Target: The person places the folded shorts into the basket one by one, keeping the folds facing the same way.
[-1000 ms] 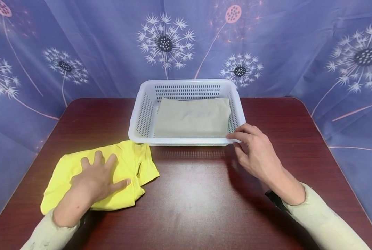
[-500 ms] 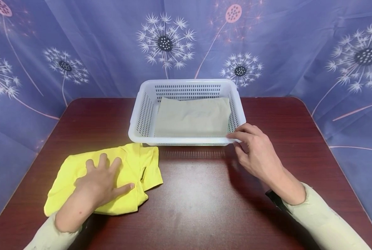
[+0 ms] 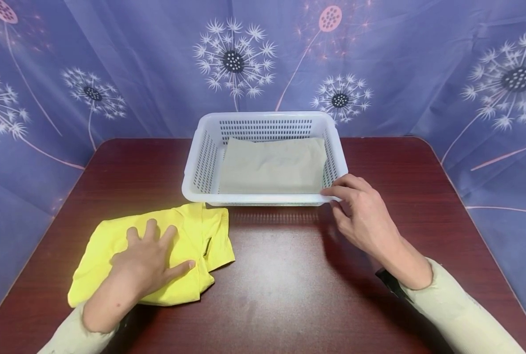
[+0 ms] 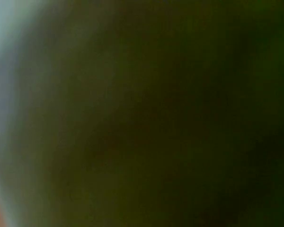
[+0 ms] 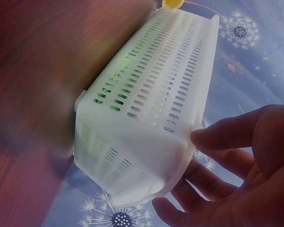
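My left hand [image 3: 143, 260] rests with spread fingers on a folded yellow shirt [image 3: 191, 236], which lies on the table at the left, its sleeve-like flap pointing right. Dark, blurred cloth fills the left wrist view. At the near right corner of a white plastic basket [image 3: 263, 198], my right hand [image 3: 365, 216] pinches the rim. The right wrist view has the thumb [image 5: 222, 135] on the outer side of the basket wall [image 5: 132, 113] and the fingers around the rim. Inside the basket lies a folded beige cloth [image 3: 272, 167]; something green shows through the holes.
The dark red wooden table [image 3: 280, 285] has rounded back corners. Behind it and at both sides hangs a blue curtain [image 3: 157, 59] with dandelion prints. The basket stands at the table's back edge, just beyond the yellow shirt.
My left hand and the yellow shirt under it have slid right and a little toward me. The shirt's flap has come out from beside the basket's front corner. My right hand has stayed still.
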The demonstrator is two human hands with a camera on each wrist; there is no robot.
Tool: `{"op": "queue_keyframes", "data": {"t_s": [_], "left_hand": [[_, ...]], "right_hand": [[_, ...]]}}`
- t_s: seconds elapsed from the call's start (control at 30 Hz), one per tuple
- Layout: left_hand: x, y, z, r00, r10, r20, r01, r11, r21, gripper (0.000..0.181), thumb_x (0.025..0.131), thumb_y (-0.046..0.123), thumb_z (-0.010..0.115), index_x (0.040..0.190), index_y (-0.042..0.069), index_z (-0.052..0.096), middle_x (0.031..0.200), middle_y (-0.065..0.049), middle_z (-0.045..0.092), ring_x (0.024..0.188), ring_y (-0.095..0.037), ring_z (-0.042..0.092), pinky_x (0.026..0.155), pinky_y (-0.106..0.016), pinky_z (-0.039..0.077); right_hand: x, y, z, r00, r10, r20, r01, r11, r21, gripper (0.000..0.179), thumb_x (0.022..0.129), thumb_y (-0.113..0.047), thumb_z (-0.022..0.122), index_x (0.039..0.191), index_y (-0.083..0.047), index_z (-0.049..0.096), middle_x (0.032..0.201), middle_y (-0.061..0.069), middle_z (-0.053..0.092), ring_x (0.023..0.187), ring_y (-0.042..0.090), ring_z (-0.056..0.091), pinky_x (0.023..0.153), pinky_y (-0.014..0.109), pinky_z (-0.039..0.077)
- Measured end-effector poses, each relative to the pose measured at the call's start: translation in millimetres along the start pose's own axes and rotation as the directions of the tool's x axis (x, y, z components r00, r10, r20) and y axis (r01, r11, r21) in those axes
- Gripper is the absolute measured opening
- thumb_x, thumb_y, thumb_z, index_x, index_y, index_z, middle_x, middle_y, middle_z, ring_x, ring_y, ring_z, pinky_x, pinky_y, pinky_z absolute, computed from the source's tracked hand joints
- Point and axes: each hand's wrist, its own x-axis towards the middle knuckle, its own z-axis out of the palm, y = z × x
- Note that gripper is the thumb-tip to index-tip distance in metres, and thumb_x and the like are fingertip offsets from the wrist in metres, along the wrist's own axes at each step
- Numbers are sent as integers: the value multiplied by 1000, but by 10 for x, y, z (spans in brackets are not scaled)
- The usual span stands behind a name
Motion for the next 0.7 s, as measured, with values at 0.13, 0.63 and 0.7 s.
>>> {"op": "queue_keyframes", "data": {"t_s": [0.13,0.63,0.7], "left_hand": [[-6,38,0,1000,-1,3,1,1000,12,92,86,82,64,141,9,46,132,-27,40,112,-59,44,51,-74,49],[7,140,18,999,7,37,-9,998,68,89,89,82,60,139,9,45,134,-29,38,111,-61,44,54,-77,50],[4,158,18,999,8,35,-10,997,71,89,90,81,60,139,8,45,136,-30,37,111,-61,44,54,-77,50]], "right_hand": [[2,-1,-2,1000,3,5,-3,1000,-3,33,79,12,67,105,-3,81,102,7,70,93,27,62,79,42,50],[-6,0,4,1000,1,4,-1,1000,-2,31,79,12,67,104,-2,81,103,8,70,94,28,62,80,43,52],[-5,0,4,1000,0,5,0,1000,-3,31,79,12,67,104,-2,81,103,8,70,95,28,63,81,44,52]]}}
